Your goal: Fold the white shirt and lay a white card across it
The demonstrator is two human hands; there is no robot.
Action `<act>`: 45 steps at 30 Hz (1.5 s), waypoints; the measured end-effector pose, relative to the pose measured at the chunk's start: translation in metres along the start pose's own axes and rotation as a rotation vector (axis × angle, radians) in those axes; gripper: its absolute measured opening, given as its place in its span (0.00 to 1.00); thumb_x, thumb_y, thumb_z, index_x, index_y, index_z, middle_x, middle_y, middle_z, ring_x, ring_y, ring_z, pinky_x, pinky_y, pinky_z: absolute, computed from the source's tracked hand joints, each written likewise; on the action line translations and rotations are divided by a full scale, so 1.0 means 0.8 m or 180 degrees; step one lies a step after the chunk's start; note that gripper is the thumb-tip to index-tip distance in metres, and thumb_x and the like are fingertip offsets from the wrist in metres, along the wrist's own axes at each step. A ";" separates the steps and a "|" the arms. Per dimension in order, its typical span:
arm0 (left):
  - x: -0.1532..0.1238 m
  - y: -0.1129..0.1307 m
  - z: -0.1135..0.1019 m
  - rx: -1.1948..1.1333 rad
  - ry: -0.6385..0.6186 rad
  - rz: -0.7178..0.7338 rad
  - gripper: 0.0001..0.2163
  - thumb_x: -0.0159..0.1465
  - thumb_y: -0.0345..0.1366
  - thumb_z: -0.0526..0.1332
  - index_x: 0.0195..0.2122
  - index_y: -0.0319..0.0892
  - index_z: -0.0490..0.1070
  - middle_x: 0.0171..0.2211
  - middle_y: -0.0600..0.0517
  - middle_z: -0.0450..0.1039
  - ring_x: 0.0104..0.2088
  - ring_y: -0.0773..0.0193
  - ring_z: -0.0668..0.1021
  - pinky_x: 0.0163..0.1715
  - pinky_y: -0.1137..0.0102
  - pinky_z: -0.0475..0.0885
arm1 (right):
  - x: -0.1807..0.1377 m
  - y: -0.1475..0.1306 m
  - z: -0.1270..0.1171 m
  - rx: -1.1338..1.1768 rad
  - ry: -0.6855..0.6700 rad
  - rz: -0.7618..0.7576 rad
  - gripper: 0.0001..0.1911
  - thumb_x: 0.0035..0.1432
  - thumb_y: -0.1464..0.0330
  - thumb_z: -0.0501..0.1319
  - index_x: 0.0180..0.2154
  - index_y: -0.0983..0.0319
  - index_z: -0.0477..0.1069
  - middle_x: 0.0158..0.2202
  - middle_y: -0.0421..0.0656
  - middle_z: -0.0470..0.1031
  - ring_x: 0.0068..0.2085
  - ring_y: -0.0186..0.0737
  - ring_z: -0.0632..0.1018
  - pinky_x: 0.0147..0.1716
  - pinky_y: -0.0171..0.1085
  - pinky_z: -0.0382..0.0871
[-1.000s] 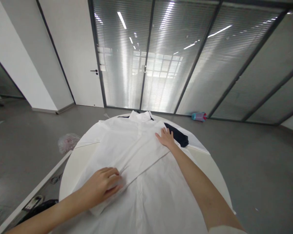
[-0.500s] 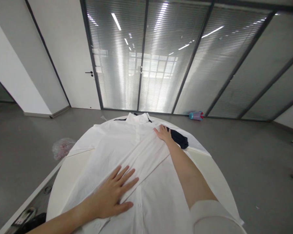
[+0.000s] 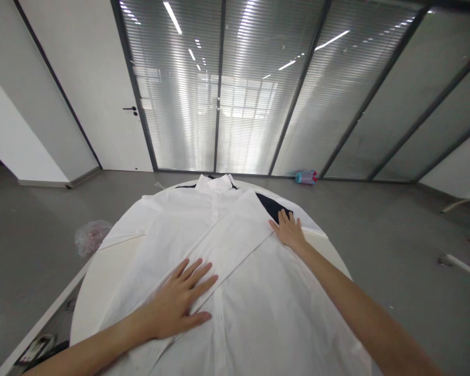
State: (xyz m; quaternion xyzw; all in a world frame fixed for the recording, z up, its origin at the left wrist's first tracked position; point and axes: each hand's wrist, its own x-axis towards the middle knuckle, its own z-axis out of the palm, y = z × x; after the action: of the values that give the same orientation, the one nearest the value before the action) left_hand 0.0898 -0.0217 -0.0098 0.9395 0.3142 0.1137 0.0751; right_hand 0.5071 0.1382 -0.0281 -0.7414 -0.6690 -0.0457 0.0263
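A white button-up shirt (image 3: 219,245) lies spread over a round white table (image 3: 94,282), collar at the far side. One sleeve is folded diagonally across the front. My left hand (image 3: 182,300) presses flat with fingers spread on the lower end of that folded sleeve. My right hand (image 3: 288,230) lies flat on the shirt's right shoulder area, beside a dark garment (image 3: 273,206) that shows from under the shirt.
A crumpled plastic bag (image 3: 89,236) lies on the grey floor at the left. A blue and pink bottle (image 3: 306,177) lies by the glass wall with blinds. A white door with a black handle (image 3: 131,109) is at the back left.
My left hand opened from a pinch on the sleeve to a flat palm. My right hand slid rightward and nearer, from beside the collar to the shirt's right side.
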 end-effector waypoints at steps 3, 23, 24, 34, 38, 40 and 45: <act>0.040 -0.012 -0.016 -0.0286 0.0247 -0.0053 0.20 0.70 0.48 0.54 0.62 0.52 0.66 0.63 0.49 0.65 0.62 0.53 0.68 0.62 0.55 0.64 | -0.032 0.002 0.001 0.0150 0.0411 -0.0508 0.43 0.68 0.48 0.34 0.69 0.73 0.48 0.71 0.54 0.45 0.70 0.56 0.50 0.67 0.55 0.44; 0.459 -0.135 0.086 0.0122 0.0491 -0.0910 0.29 0.71 0.50 0.47 0.68 0.38 0.54 0.69 0.38 0.51 0.69 0.46 0.54 0.66 0.49 0.52 | -0.070 -0.030 0.016 0.0320 0.0201 -0.0807 0.43 0.69 0.47 0.37 0.68 0.74 0.52 0.71 0.55 0.45 0.71 0.50 0.51 0.67 0.53 0.46; 0.460 -0.137 0.091 0.0133 0.0470 -0.0959 0.30 0.71 0.51 0.46 0.68 0.39 0.54 0.69 0.39 0.51 0.69 0.46 0.55 0.66 0.49 0.51 | -0.073 -0.029 0.016 0.0315 0.0195 -0.0761 0.43 0.69 0.47 0.37 0.68 0.74 0.52 0.71 0.56 0.45 0.70 0.51 0.52 0.67 0.53 0.47; 0.457 -0.140 0.104 0.0258 0.0608 -0.0978 0.29 0.71 0.52 0.45 0.68 0.41 0.57 0.69 0.41 0.53 0.68 0.48 0.57 0.66 0.52 0.50 | -0.032 -0.063 -0.025 0.0236 0.0611 -0.0682 0.35 0.71 0.56 0.40 0.65 0.78 0.57 0.69 0.58 0.51 0.70 0.54 0.54 0.67 0.49 0.46; 0.458 -0.144 0.107 0.0225 0.0707 -0.0988 0.27 0.72 0.50 0.45 0.68 0.43 0.57 0.69 0.43 0.55 0.68 0.50 0.57 0.66 0.53 0.51 | -0.006 -0.075 -0.017 0.0145 0.0392 -0.0646 0.36 0.71 0.55 0.41 0.67 0.76 0.53 0.70 0.58 0.48 0.70 0.55 0.53 0.66 0.52 0.48; 0.457 -0.144 0.106 0.0205 0.0751 -0.0988 0.26 0.72 0.48 0.45 0.67 0.43 0.58 0.68 0.43 0.55 0.68 0.50 0.58 0.66 0.52 0.51 | -0.012 -0.063 -0.002 0.0131 0.0312 -0.0649 0.37 0.71 0.54 0.40 0.67 0.76 0.53 0.70 0.57 0.47 0.70 0.55 0.52 0.66 0.52 0.48; 0.453 -0.135 0.093 0.0075 0.0841 -0.0923 0.24 0.72 0.47 0.48 0.65 0.41 0.62 0.66 0.41 0.59 0.67 0.49 0.61 0.66 0.52 0.54 | -0.053 -0.017 0.029 0.0259 0.0272 -0.0697 0.42 0.69 0.48 0.37 0.69 0.75 0.50 0.71 0.58 0.44 0.70 0.52 0.52 0.67 0.50 0.48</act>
State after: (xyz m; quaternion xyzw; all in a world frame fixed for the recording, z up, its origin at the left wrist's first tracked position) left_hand 0.3288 0.2787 -0.0439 0.8622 0.4547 0.2203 0.0378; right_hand 0.4903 0.1003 -0.0560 -0.6595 -0.7456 -0.0527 0.0798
